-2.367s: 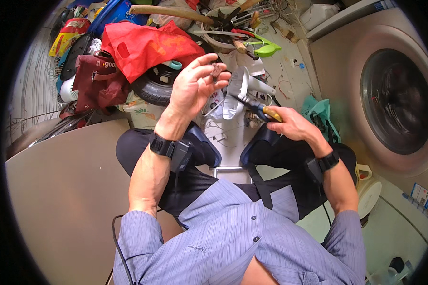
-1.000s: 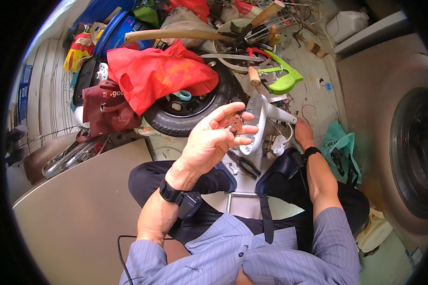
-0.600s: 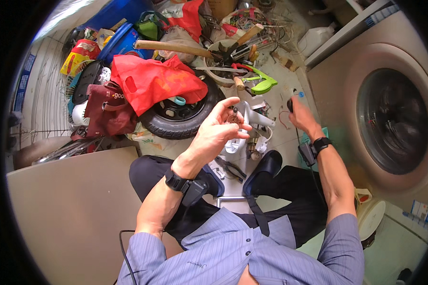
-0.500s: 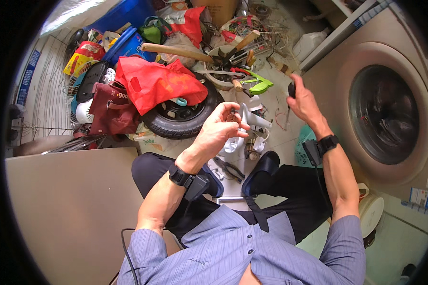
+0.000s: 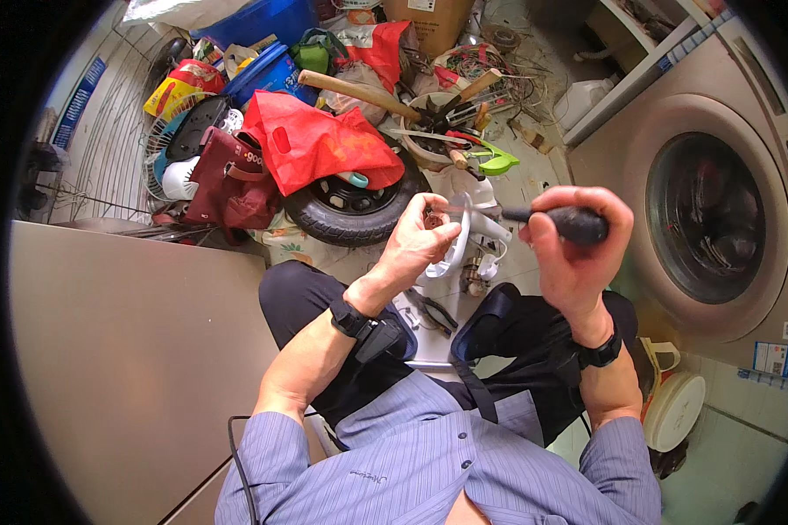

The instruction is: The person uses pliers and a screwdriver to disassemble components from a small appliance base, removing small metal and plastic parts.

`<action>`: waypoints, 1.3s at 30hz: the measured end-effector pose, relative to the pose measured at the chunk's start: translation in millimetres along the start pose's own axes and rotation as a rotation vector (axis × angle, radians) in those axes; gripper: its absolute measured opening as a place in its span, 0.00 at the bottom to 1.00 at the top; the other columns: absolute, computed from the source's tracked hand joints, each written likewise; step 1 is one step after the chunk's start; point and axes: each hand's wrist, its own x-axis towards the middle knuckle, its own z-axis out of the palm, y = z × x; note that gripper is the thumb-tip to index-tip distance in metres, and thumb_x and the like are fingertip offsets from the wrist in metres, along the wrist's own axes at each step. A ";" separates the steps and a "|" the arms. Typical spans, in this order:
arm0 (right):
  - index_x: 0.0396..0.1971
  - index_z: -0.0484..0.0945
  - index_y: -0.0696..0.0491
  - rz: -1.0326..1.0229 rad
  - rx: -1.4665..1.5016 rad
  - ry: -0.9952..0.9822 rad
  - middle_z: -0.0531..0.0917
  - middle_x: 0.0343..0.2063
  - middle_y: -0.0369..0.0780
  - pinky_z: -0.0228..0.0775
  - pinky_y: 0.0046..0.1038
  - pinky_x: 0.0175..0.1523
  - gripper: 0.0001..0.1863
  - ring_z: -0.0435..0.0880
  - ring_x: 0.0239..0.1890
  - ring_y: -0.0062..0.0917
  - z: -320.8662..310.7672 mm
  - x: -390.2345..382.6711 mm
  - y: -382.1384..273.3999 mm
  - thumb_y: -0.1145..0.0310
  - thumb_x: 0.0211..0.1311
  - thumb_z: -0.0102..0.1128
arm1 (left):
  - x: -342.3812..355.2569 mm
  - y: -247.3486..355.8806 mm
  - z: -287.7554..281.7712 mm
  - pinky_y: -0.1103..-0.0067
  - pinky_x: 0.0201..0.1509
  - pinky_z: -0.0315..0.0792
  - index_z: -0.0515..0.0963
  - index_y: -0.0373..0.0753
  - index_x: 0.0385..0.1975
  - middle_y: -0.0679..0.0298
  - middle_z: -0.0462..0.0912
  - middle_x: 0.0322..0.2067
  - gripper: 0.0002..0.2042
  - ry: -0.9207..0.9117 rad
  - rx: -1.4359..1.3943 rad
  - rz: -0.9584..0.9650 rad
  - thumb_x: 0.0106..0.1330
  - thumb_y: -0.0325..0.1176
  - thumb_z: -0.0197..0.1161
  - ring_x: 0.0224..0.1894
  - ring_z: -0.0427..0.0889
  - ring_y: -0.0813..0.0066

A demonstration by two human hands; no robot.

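Note:
My left hand (image 5: 411,245) is closed, pinching a small round brownish piece (image 5: 432,220) at the back of a curved white plastic part (image 5: 453,255). My right hand (image 5: 580,267) is wrapped round the black handle of a screwdriver (image 5: 581,226). Its shaft points left and reaches the white part; whether the tip sits on a screw is too small to tell. Below my hands, between my feet, a pair of pliers (image 5: 432,310) lies with dark handles. Beside it are a metal fitting (image 5: 473,278) and a white piece (image 5: 492,262).
Ahead stands a wheel with a black tyre (image 5: 346,229), partly under a red bag (image 5: 315,149). Behind it, a bucket of tools (image 5: 425,156) holds wooden-handled items. A washing machine (image 5: 622,166) closes off the right; a flat beige panel (image 5: 140,350) is at the left.
My right hand has come down and nearer, turning the screwdriver so its shaft now points left at the white part. My left hand keeps its hold. The view has shifted slightly.

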 end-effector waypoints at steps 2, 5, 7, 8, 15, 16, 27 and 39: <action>0.51 0.63 0.58 -0.054 -0.108 -0.040 0.82 0.37 0.45 0.75 0.27 0.43 0.26 0.82 0.36 0.26 3.0 -7.3 0.1 0.80 0.56 0.69 | 2.3 -2.9 1.6 0.86 0.19 0.59 0.66 0.38 0.47 0.69 0.71 0.24 0.16 0.135 0.041 -0.093 0.66 0.27 0.66 0.19 0.66 0.86; 0.48 0.65 0.58 -0.195 -0.128 -0.146 0.83 0.36 0.48 0.77 0.30 0.42 0.26 0.83 0.36 0.31 6.4 -9.0 7.6 0.81 0.53 0.71 | 8.3 -5.5 5.6 0.86 0.17 0.53 0.67 0.40 0.41 0.73 0.69 0.20 0.13 0.182 0.011 -0.114 0.67 0.28 0.67 0.17 0.62 0.89; 0.47 0.66 0.58 -0.232 -0.183 -0.204 0.83 0.35 0.49 0.78 0.31 0.37 0.26 0.84 0.32 0.34 6.1 -10.0 9.5 0.80 0.52 0.72 | 11.7 -3.9 4.6 0.86 0.17 0.52 0.67 0.41 0.40 0.74 0.69 0.19 0.12 0.203 -0.017 -0.117 0.66 0.28 0.67 0.16 0.62 0.89; 0.46 0.67 0.58 -0.234 -0.210 -0.224 0.83 0.34 0.49 0.78 0.31 0.35 0.26 0.84 0.31 0.35 6.0 -11.1 8.0 0.80 0.51 0.73 | 12.3 -4.5 3.6 0.86 0.17 0.52 0.68 0.41 0.39 0.74 0.69 0.19 0.12 0.217 -0.031 -0.119 0.66 0.29 0.68 0.16 0.62 0.89; 0.42 0.66 0.55 -0.312 -0.298 -0.355 0.82 0.35 0.49 0.80 0.30 0.30 0.25 0.85 0.28 0.34 8.3 -14.4 3.6 0.79 0.50 0.74 | 16.5 -11.1 4.4 0.86 0.16 0.52 0.68 0.42 0.36 0.74 0.69 0.18 0.13 0.264 -0.022 -0.070 0.66 0.34 0.70 0.15 0.62 0.89; 0.45 0.64 0.54 -0.285 -0.332 -0.424 0.82 0.38 0.50 0.82 0.31 0.35 0.27 0.86 0.33 0.35 4.4 -15.4 1.4 0.78 0.52 0.74 | 16.8 -11.4 4.8 0.86 0.16 0.52 0.68 0.42 0.36 0.74 0.69 0.18 0.13 0.267 -0.023 -0.073 0.66 0.34 0.70 0.15 0.62 0.89; 0.47 0.62 0.53 -0.281 -0.303 -0.424 0.82 0.39 0.51 0.83 0.32 0.37 0.28 0.86 0.34 0.34 2.4 -21.5 5.1 0.79 0.53 0.73 | 16.5 -16.8 3.2 0.86 0.13 0.58 0.68 0.39 0.39 0.68 0.73 0.21 0.13 0.277 -0.068 -0.103 0.69 0.35 0.66 0.13 0.67 0.85; 0.48 0.62 0.54 -0.291 -0.286 -0.397 0.81 0.40 0.51 0.84 0.29 0.37 0.28 0.86 0.35 0.33 2.9 -25.0 8.6 0.79 0.54 0.72 | 16.3 -18.9 -1.4 0.86 0.13 0.55 0.68 0.39 0.38 0.70 0.70 0.19 0.11 0.255 -0.147 -0.107 0.70 0.33 0.65 0.13 0.64 0.86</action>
